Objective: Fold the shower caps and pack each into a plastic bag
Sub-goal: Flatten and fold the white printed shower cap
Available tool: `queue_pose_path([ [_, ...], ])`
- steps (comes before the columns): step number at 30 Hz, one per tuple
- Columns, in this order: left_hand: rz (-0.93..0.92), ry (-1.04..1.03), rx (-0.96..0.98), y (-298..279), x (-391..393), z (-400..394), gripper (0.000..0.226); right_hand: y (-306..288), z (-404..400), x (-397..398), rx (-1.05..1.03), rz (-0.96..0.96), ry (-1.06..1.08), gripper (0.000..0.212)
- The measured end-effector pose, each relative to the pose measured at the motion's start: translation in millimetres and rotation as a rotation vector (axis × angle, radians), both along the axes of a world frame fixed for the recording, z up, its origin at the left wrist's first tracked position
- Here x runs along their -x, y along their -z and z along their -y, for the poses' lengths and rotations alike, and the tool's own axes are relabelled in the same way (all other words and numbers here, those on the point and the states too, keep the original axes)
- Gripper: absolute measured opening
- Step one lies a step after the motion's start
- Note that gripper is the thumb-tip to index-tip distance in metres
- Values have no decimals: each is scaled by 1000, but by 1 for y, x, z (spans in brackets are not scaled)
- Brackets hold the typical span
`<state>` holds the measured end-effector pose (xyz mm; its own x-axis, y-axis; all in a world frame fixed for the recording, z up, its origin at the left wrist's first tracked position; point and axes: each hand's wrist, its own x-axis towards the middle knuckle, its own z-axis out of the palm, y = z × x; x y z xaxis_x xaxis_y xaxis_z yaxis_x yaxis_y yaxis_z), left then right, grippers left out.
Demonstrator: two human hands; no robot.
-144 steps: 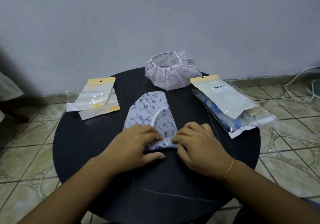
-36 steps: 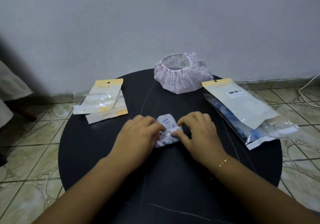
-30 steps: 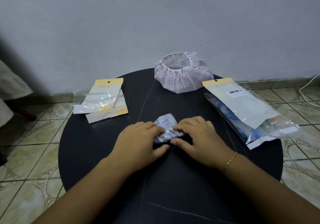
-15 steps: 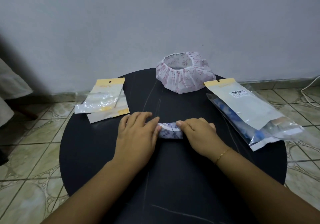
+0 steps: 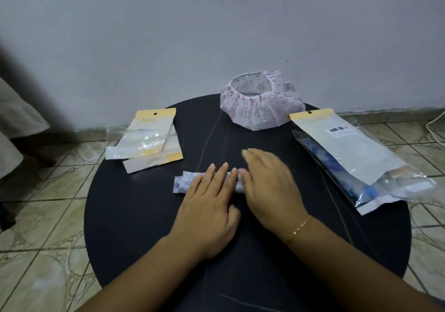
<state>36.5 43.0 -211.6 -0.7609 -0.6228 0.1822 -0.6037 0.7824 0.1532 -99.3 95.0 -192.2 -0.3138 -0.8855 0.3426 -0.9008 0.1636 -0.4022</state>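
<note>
A blue-patterned shower cap [image 5: 183, 183] lies rolled into a narrow strip at the middle of the round black table [image 5: 134, 215]. My left hand [image 5: 209, 203] presses flat on the roll with straight fingers. My right hand [image 5: 269, 181] is open just right of it, blurred, fingers extended over the roll's right end. A pink-patterned shower cap [image 5: 261, 105] stands unfolded at the table's far edge. Empty plastic bags [image 5: 147, 140] with yellow headers lie at the left.
A packed plastic bag [image 5: 354, 160] with blue contents and a barcode label lies along the table's right side, overhanging the edge. A grey wall stands close behind the table. Tiled floor surrounds it, with a white cable [image 5: 433, 128] at the far right.
The half-folded cap has been rolled into a tight narrow strip. My left hand now lies flat on it, and my right hand has opened and lifted off its right end.
</note>
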Motion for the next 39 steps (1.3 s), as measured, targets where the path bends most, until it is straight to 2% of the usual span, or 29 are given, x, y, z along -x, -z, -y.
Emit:
queue_pose_path([
  [1,22,7,2,-1,0,0,72,-1,-2,-8,-41,17,-110,71],
  [3,78,37,-26,-2,-3,1,68,2,-7,-23,-196,34,-239,77],
  [8,90,46,-52,-3,-3,2,67,9,-8,-24,-300,54,-212,86],
  [17,34,-95,-156,-5,-22,6,90,8,-12,-19,-386,-26,-196,84],
  [22,55,-166,-161,-4,-31,5,93,7,-16,-19,-430,-94,-175,70],
  [24,51,-221,-185,-5,-34,5,86,7,-19,-19,-446,-92,-168,59],
  [27,82,-265,-206,-8,-38,1,65,4,-25,-22,-456,-82,-160,56],
  [30,86,-351,-194,-7,-39,-1,63,6,-30,-25,-440,-96,-130,55],
  [31,83,-392,-192,-8,-39,-2,64,6,-33,-27,-425,-116,-106,58],
  [34,57,-525,-181,-9,-39,-6,70,5,-41,-32,-339,-152,18,86],
  [35,19,-568,-176,-9,-38,-9,73,4,-44,-33,-312,-156,59,84],
  [36,-34,-605,-169,-10,-37,-13,73,2,-47,-33,-292,-150,93,73],
  [38,-140,-631,-145,-12,-33,-25,63,-4,-50,-31,-279,-78,137,44],
  [39,-167,-617,-136,-13,-29,-32,55,-6,-51,-30,-272,-8,150,39],
])
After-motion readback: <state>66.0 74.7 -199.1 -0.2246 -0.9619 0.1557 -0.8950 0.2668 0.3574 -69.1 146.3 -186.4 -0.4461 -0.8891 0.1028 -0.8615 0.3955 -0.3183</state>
